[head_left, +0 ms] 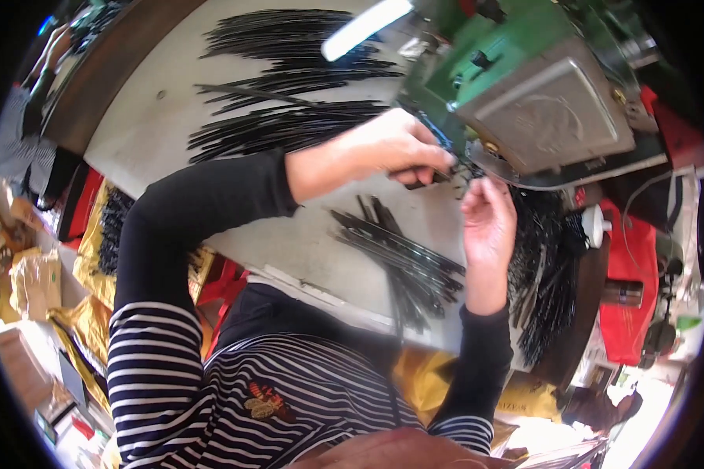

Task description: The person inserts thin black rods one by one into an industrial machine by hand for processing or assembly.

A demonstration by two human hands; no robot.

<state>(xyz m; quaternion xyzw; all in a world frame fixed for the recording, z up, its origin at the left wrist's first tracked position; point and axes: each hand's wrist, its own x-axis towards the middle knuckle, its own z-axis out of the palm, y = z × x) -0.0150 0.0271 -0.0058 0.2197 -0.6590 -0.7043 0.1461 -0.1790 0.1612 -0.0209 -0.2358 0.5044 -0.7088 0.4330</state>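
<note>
My left hand (399,148) is closed on a thin black strip (438,177) and holds it at the foot of a green and grey machine (540,102). My right hand (486,215) is raised just to the right of it, fingers loosely curled near the same strip's end; whether it grips anything is unclear. A loose bundle of black strips (403,258) lies on the white table (305,242) under my hands. Both forearms wear black sleeves with striped upper arms.
Three fanned heaps of black strips (289,78) lie at the table's far side. More black strips (551,281) hang off the table at the right beside a red bag (630,273). Yellow bags (94,258) and boxes stand on the floor at left. A lit tube lamp (364,27) hangs above.
</note>
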